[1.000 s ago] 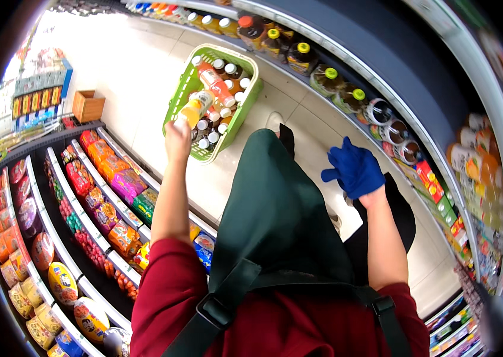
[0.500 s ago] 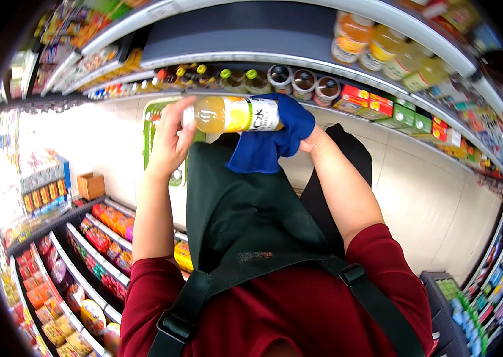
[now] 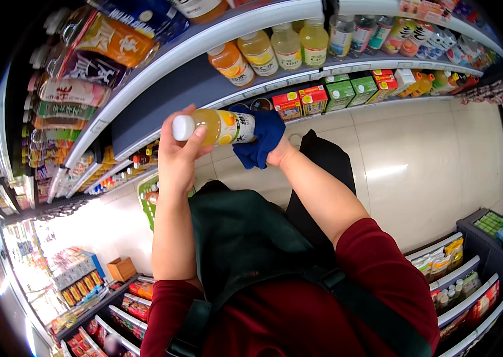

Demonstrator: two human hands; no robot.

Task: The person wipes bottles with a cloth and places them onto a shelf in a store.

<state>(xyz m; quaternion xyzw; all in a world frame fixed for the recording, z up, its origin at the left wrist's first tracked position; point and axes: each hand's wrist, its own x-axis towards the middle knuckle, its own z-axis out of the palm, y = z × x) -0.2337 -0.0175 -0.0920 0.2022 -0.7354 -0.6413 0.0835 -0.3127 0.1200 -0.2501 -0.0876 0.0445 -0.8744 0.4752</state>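
A bottle of yellow juice drink with a white cap lies sideways between my hands, in front of the shelf. My left hand grips it round the neck end, the thumb along the near side below the cap. Over the bottle's base is a dark blue cloth, which my right hand presses against it. The cloth hides most of my right fingers, and its loose corner hangs below the bottle.
Ahead, a shelf carries orange and yellow juice bottles. Drink cartons line the lower level. A green basket stands on the floor at left. Low snack racks are behind me on both sides.
My view has turned and come closer to the shelf, with more shelf bottles in sight. The bottle has tilted, its cap now nearer to me, and both hands still hold it with the cloth.
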